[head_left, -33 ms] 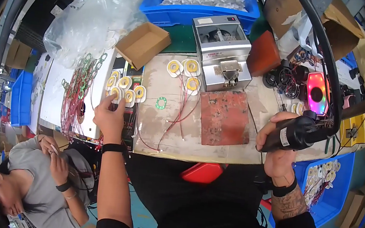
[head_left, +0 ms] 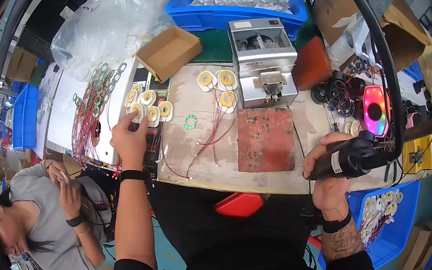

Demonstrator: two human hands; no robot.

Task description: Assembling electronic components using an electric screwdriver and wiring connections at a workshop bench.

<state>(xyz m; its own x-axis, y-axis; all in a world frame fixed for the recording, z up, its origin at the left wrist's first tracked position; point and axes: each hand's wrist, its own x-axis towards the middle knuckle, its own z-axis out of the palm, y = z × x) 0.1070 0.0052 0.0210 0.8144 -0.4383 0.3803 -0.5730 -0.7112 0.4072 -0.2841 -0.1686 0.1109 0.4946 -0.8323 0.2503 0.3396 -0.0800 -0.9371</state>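
Observation:
My left hand (head_left: 129,139) reaches to a small cluster of parts at the left of the bench. Its thumb and finger close on a white disc with a yellow ring (head_left: 137,109), and similar discs (head_left: 165,109) lie around it. Wrapped in my right hand (head_left: 328,154) is a black electric screwdriver (head_left: 338,160), held over the bench's right side; its tip is hidden. Between the hands lie a green ring-shaped board (head_left: 190,121), a worn red mat (head_left: 266,140) and thin red wires (head_left: 212,140) running from more white discs (head_left: 226,78).
Behind the mat stands a silver screw feeder (head_left: 262,62). An open cardboard box (head_left: 169,54) and a blue bin of white parts (head_left: 236,16) are further back. A lit speaker-like device (head_left: 375,111) sits at right. A co-worker (head_left: 55,212) sits at lower left.

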